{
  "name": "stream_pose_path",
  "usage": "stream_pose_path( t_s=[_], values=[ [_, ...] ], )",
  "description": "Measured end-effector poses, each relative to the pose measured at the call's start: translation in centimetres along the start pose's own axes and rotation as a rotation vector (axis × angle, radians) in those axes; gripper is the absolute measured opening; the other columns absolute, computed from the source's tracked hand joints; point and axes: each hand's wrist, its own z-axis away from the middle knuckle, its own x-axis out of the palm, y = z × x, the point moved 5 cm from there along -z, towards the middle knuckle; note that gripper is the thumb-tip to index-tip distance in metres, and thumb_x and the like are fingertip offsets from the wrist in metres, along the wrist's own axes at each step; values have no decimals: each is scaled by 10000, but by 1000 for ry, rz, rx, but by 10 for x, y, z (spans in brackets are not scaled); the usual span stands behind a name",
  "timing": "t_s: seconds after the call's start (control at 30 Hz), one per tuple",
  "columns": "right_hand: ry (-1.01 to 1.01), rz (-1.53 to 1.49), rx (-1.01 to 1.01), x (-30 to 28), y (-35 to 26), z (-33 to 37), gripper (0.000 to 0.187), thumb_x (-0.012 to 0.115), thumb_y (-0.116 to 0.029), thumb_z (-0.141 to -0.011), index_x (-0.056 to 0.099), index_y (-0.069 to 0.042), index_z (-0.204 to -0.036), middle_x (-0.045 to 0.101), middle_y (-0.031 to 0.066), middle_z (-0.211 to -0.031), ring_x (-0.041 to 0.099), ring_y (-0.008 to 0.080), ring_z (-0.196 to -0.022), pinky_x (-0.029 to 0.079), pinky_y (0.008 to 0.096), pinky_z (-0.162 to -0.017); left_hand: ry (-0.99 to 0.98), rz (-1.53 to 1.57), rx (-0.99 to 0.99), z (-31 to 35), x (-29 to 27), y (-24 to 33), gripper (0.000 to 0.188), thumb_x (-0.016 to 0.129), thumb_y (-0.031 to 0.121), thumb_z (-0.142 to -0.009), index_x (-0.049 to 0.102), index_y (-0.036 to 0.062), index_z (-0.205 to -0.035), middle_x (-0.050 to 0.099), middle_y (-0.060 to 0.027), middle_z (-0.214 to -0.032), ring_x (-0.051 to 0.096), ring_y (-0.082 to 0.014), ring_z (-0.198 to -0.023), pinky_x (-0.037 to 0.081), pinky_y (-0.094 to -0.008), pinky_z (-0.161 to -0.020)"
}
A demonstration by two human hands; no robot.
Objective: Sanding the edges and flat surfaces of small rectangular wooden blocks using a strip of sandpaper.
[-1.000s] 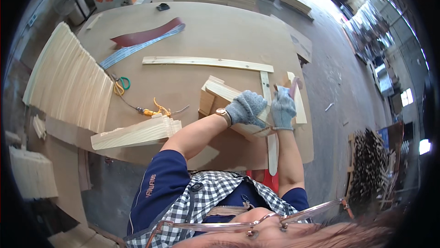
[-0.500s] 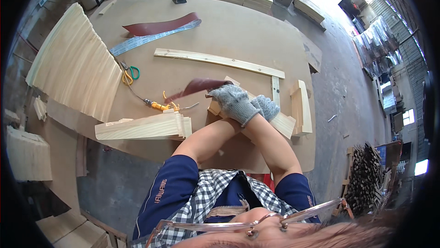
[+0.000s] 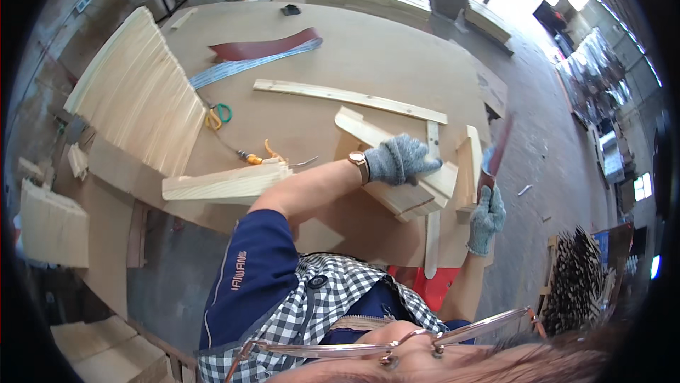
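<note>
My left hand (image 3: 400, 158), in a grey knit glove with a watch at the wrist, is closed over a short stack of pale wooden boards (image 3: 352, 128) lying slantwise on the table. A narrow wooden strip (image 3: 431, 238) passes beneath the stack's right end. Out at the table's right edge, my gloved right hand (image 3: 486, 219) grips one end of a dark red sandpaper strip (image 3: 500, 149), which stands up from the fingers and is blurred. Between the two hands a wooden block piece (image 3: 466, 169) stands on the table.
A long slat (image 3: 347, 100) lies beyond the boards. At left are a fanned row of boards (image 3: 138, 93), more stacked pieces (image 3: 223, 182), scissors (image 3: 218, 115) and a yellow air blow gun (image 3: 253, 158). Another sandpaper strip (image 3: 265, 47) curls farther back. A red object (image 3: 433, 285) shows below the table's front edge.
My hands, crossed over the boards before, are apart. The right hand has swung out to the right with the sandpaper strip; the left stays on the boards, whose stack is more exposed.
</note>
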Motion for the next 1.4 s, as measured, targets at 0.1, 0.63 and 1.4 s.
stream_pose_path(
  t_s=[0.1, 0.63, 1.4],
  values=[
    [-126, 60, 137, 11, 1, 19, 286, 613, -163, -949, 660, 26, -1159, 715, 187, -1016, 695, 246, -895, 523, 337, -808, 100, -202, -123, 31, -54, -17, 494, 689, 359, -790, 532, 125, -1196, 552, -110, -842, 596, -259, -763, 466, -394, -636],
    [-235, 92, 203, 61, 40, 34, 304, 601, -212, -950, 656, -80, -1217, 683, 203, -1077, 694, 340, -896, 537, 392, -758, -180, -262, -627, 313, -105, -6, 769, 607, 612, -788, 486, 159, -1397, 559, -147, -1183, 554, -322, -1082, 431, -428, -971],
    [-208, 358, 260, 71, -13, 60, 339, 581, -44, -859, 583, 14, -1193, 564, 257, -1276, 658, 368, -845, 531, 463, -709, 24, 145, -170, 8, 31, 14, 832, 717, 612, -683, 514, 43, -1256, 574, -128, -1038, 558, -295, -981, 414, -432, -936]
  ],
)
